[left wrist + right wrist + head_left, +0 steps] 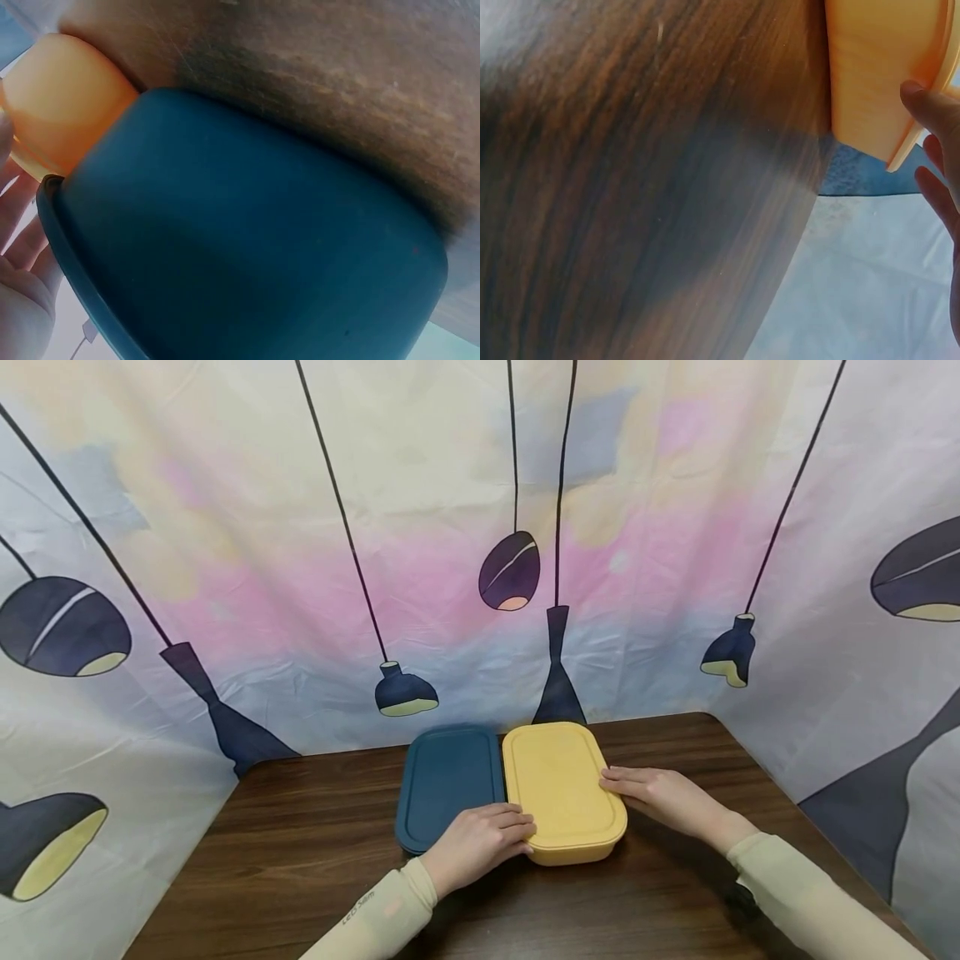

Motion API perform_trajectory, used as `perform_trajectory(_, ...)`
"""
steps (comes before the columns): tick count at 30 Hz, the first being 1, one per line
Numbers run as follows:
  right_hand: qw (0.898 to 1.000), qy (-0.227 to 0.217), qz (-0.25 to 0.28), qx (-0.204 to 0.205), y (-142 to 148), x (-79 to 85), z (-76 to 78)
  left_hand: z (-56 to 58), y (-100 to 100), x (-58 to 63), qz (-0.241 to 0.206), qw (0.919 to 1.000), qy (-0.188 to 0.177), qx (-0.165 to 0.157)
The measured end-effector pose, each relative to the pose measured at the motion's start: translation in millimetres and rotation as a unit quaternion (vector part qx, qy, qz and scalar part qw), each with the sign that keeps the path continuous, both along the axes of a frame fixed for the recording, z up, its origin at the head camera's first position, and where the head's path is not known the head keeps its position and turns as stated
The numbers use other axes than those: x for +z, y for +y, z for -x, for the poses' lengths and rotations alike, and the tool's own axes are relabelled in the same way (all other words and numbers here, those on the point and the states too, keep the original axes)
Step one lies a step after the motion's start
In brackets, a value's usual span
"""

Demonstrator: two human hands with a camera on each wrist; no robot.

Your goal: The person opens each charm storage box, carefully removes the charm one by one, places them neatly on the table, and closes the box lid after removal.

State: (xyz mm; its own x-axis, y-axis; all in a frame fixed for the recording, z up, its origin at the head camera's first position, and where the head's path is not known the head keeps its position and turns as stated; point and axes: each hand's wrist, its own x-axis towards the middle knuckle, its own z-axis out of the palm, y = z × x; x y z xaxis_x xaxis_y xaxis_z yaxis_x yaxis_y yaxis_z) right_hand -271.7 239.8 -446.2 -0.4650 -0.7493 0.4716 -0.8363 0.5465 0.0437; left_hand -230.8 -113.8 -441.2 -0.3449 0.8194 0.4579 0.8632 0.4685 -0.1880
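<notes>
The left hand [477, 843] and right hand [667, 797] grip the lidded yellow box [562, 785]; left of their grip sits a lidded blue box [452, 785]; contents hidden.

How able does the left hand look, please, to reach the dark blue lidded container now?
Probably yes: the left hand is close beside the dark blue lidded container with nothing between, but must first leave the yellow lidded container it touches.

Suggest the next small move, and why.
Perhaps ease the left hand and right hand off the yellow box: both hold its edges, yet it appears to stand on the table close beside the blue box, so it likely needs no support.
</notes>
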Motion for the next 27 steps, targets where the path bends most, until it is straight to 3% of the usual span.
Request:
perform_trajectory(10,1.000,0.013,0.003,0.009,2,2.2,0.7,-1.4,-2,2.9,-0.020,0.9994,-0.025,-0.009)
perform_trajectory(27,0.999,0.013,0.033,0.003,7,8.5,2.5,1.6,-2,11.4,-0.049,0.9983,-0.016,-0.027)
